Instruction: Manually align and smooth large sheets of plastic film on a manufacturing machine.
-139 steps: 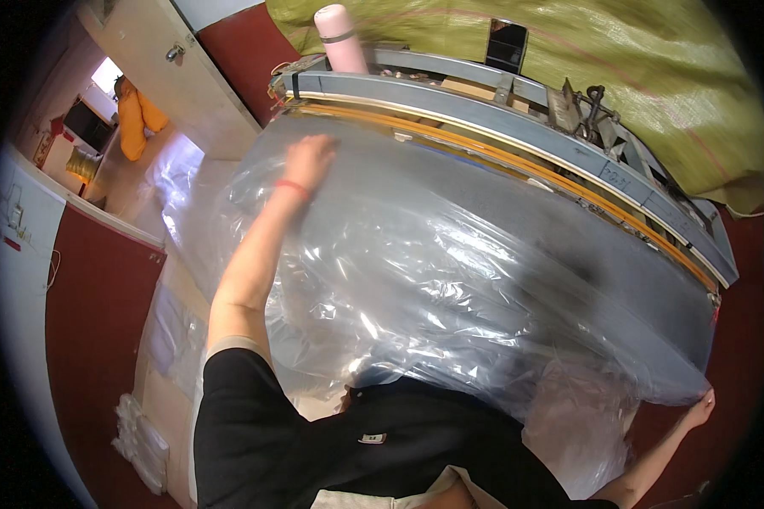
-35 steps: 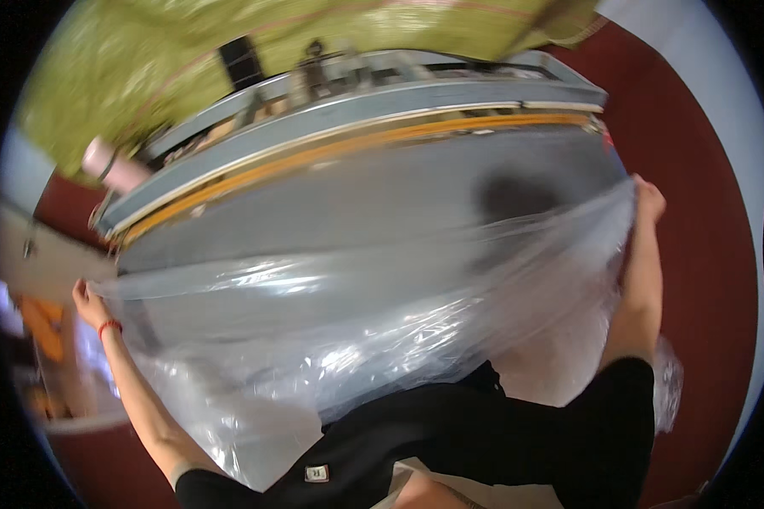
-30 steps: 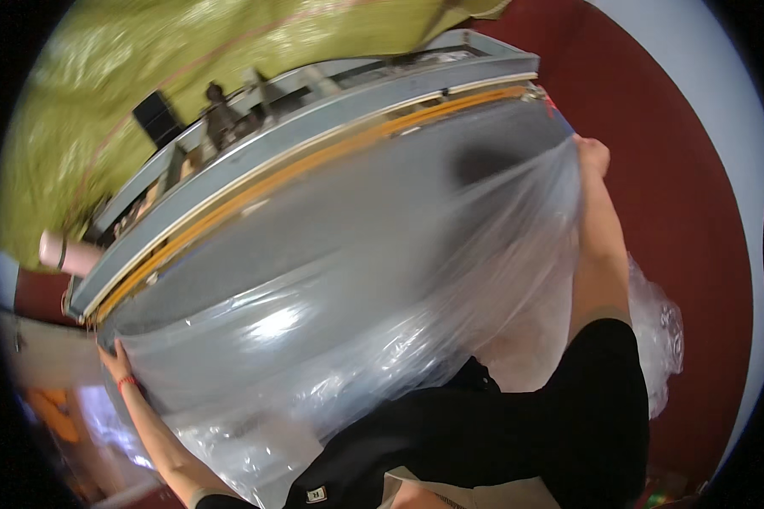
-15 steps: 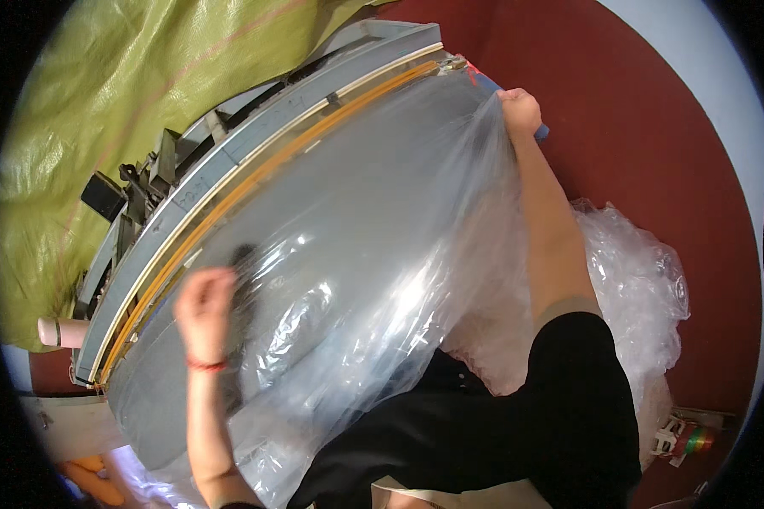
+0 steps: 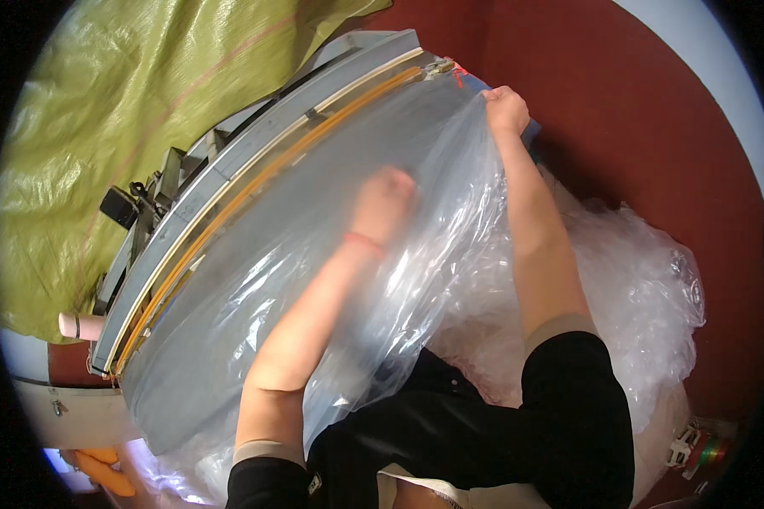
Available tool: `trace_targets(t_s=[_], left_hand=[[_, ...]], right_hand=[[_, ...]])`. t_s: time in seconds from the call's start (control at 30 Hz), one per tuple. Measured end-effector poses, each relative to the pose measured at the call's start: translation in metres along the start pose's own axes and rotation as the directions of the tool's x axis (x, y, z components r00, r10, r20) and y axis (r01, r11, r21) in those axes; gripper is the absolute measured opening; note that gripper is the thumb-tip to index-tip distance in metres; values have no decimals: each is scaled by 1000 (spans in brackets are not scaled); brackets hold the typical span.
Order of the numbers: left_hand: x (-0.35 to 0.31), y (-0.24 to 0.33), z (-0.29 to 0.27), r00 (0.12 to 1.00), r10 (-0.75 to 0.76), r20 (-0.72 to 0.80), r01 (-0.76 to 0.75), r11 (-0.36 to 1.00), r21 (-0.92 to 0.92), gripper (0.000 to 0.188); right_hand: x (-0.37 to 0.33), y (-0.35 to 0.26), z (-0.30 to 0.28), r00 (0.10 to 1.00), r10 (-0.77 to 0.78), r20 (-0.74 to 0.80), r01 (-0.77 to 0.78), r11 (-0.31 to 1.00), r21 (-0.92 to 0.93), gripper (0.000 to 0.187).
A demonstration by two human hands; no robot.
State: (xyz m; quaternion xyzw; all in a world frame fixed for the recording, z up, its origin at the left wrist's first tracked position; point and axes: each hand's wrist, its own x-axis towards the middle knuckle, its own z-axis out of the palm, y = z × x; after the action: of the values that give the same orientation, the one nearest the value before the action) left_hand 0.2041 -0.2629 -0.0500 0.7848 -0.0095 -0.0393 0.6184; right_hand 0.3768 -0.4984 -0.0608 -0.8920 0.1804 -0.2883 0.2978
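Clear plastic film (image 5: 458,246) is spread over a grey work surface in front of me and bunches into shiny folds toward my body. At the far right corner my right hand (image 5: 507,110) is closed on the film's edge and pulls it into creases. My left hand (image 5: 386,199), with a red cord round the wrist, is over the middle of the film. Motion blurs its fingers, so I cannot tell whether it touches the film. An orange strip (image 5: 314,123) runs along the far side of the surface, beside a long grey metal beam (image 5: 272,110).
A big heap of clear film (image 5: 632,297) lies on the dark red floor (image 5: 620,110) to my right. Yellow-green sheeting (image 5: 144,93) covers the area beyond the beam. A pink cylinder (image 5: 81,326) sticks out at the left, above a pale cabinet (image 5: 76,416). Multicoloured spools (image 5: 700,450) lie at lower right.
My left hand has swept from the left side rightward and away from me to the middle of the film. My right hand keeps its hold at the corner, shifting slightly in view.
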Motion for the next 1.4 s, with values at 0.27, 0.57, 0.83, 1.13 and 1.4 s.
trace_targets(t_s=[0.27,0.57,0.83,1.13,1.4], left_hand=[[-141,33,-54,739,-88,668,357,892,-277,20],[-337,-77,-117,969,-188,161,172,979,112,24],[-378,-87,-147,947,-314,-62,304,943,-135,11],[-350,-113,-101,981,-185,61,129,851,509,14],[-384,-36,-163,894,-399,-202,236,804,-546,24]], right_hand=[[-3,11,13,996,-85,21,87,990,-109,21],[0,3,6,984,-138,113,159,965,-207,29],[3,10,6,983,-140,115,169,940,-295,30],[-2,4,14,980,-139,141,176,938,-299,30],[-3,2,5,981,-144,133,179,934,-310,31]])
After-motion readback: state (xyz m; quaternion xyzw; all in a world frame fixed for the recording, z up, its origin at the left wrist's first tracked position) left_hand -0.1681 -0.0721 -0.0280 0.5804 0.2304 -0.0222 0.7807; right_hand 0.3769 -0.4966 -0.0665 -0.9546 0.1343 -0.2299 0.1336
